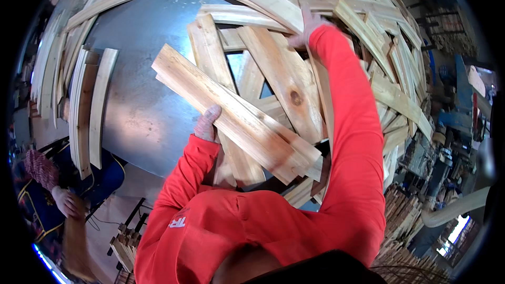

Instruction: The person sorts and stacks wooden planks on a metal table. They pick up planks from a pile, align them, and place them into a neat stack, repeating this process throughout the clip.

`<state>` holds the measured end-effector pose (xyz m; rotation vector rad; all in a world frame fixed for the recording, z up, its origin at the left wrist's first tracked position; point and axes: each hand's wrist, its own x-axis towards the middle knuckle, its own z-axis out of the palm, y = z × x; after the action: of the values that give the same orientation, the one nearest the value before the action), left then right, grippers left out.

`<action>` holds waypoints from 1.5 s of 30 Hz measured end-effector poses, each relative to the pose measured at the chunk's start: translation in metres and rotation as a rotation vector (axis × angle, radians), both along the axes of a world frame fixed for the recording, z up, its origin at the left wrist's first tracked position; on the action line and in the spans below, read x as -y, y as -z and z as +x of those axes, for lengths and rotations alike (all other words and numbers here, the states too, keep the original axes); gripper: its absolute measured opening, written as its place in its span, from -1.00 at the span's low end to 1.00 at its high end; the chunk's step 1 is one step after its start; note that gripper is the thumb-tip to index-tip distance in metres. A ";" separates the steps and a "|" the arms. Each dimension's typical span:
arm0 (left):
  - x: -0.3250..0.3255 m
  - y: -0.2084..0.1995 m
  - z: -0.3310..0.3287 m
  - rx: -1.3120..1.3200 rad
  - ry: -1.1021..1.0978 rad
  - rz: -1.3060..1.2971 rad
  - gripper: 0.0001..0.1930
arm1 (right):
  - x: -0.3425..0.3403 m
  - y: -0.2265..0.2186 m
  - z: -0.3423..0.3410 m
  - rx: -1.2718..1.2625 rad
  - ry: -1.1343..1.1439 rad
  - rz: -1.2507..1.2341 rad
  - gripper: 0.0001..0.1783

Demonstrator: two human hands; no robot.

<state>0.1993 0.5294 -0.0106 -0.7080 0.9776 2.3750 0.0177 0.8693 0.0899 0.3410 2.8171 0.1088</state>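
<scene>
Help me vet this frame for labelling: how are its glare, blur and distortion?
Head view: soft glare whitens parts of the metal tabletop; the bright patch at lower right looks blown out; the right hand seems slightly blurred, the left hand clearer; the fisheye bows the boards at left; the corners are black.

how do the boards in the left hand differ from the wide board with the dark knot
The held boards are gripped in the left hand, while the knotted board lies on other boards. The held boards overlap in a stack; the knotted board is a single piece showing a dark knot. The knotted board slants more steeply than the held boards. Both are pale wood.
</scene>
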 end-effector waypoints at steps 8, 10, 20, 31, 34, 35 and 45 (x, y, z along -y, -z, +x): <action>0.073 -0.024 -0.035 -0.146 0.064 -0.449 -0.40 | 0.048 -0.002 0.021 0.146 0.028 -0.907 0.19; 0.088 -0.027 -0.055 -0.199 0.047 -0.532 -0.43 | 0.055 -0.013 0.054 0.318 0.132 -1.268 -0.14; 0.082 -0.050 -0.110 -0.444 0.633 -1.440 0.13 | 0.296 0.065 0.165 0.137 0.352 -1.618 0.17; 0.160 -0.038 -0.074 -0.463 0.745 -1.401 0.04 | 0.319 0.144 0.133 -0.054 0.239 -1.338 0.05; 0.141 -0.054 -0.034 -0.473 0.825 -1.832 0.17 | 0.329 0.076 0.094 0.218 0.171 -0.900 -0.09; 0.122 -0.059 -0.033 -0.584 0.864 -2.035 0.20 | 0.316 0.128 0.076 0.162 0.062 -0.696 -0.24; 0.224 0.031 -0.052 -0.284 0.363 -0.145 -0.42 | 0.350 0.123 0.146 0.094 0.298 -1.941 -0.23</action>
<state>0.1475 0.3053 -0.0420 -0.2152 1.2850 2.1309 0.1637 0.5191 -0.0330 0.1786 1.5290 -2.2043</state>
